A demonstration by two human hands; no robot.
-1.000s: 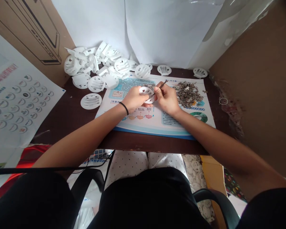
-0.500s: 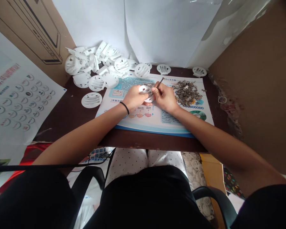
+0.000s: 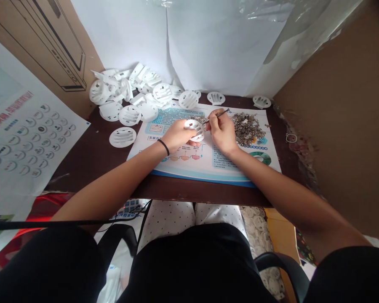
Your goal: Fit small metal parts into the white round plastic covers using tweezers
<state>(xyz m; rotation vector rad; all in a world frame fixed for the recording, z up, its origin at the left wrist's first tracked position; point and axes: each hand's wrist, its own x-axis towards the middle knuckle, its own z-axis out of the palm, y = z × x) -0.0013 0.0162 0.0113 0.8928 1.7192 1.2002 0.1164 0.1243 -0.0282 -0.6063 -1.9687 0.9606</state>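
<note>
My left hand (image 3: 177, 135) grips a round white plastic disc (image 3: 196, 128) with slots, its thumb over the face and its fingers below. Close by on the right, my right hand (image 3: 222, 130) pinches a thin dark rod-like tool (image 3: 220, 114). The tool's left end points toward the disc's upper right edge; whether it touches, I cannot tell. Beside my right hand lies a heap of small metal pieces (image 3: 248, 128). A smaller cluster of metal pieces (image 3: 197, 118) sits just behind the disc, partly hidden by it.
A pile of white plastic discs (image 3: 131, 86) fills the back left of the dark table (image 3: 189, 188). Single discs stand along the back, such as a far right disc (image 3: 261, 101). A printed sheet (image 3: 205, 172) lies under my hands. Cardboard (image 3: 337, 126) walls the right side.
My right hand has drawn a little away from the disc, and the tool has tipped from steep to nearly level. The disc remains in my left hand. The whole view has shifted slightly.
</note>
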